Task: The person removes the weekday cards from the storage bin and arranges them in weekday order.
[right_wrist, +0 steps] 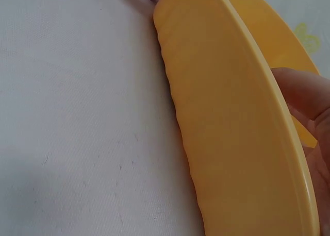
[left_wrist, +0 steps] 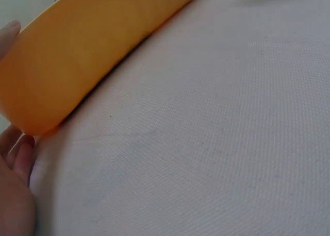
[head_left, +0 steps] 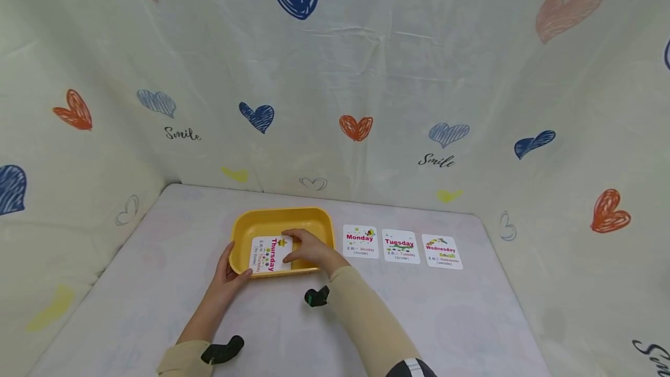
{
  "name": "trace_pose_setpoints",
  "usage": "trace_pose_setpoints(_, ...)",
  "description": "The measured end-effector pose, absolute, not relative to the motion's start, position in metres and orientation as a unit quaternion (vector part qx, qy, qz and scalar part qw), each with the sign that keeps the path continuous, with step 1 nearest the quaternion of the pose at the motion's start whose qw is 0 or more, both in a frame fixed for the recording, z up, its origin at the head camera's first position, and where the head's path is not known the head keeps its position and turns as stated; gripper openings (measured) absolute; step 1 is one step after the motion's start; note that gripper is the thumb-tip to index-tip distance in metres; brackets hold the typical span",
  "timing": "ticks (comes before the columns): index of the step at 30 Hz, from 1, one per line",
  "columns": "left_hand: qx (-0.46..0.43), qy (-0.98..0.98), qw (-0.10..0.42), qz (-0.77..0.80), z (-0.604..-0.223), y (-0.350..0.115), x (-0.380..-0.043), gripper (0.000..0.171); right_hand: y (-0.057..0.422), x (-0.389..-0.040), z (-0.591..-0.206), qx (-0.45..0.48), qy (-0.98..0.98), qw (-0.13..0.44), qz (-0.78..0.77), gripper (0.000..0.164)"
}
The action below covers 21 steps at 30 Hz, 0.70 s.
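A yellow tray [head_left: 309, 214] lies on the table, its near wall also showing in both wrist views. My left hand [head_left: 226, 275] grips the tray's near-left corner, thumb at the near rim and fingers along the left side. Inside the tray lies a white card printed "Thursday" [head_left: 264, 252], turned sideways. My right hand [head_left: 312, 250] reaches over the tray and holds that card by its right edge, between thumb and fingers. In the right wrist view the tray wall [right_wrist: 221, 112] hides the card and the fingertips.
To the right of the tray, a Monday card [head_left: 360, 243], a Tuesday card [head_left: 401, 247] and a Wednesday card [head_left: 442, 252] lie face up in a row. Behind the white table [head_left: 293, 330] hangs a cloth [head_left: 398, 86] printed with hearts.
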State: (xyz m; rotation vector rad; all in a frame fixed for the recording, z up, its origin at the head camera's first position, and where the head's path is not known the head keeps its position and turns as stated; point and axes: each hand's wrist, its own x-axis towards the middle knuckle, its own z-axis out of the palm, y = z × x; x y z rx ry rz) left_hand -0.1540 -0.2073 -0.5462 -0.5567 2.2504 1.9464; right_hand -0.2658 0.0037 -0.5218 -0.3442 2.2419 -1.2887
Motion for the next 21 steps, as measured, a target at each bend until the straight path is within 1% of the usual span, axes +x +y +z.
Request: trace_pose_setpoints(21, -0.179, 0.731, 0.069, 0.655, -0.5452, -0.2087, -0.1540, 0.096, 0.0051, -0.2690, -0.5248, -0.125, 0.816, 0.244, -0.509, 0.058)
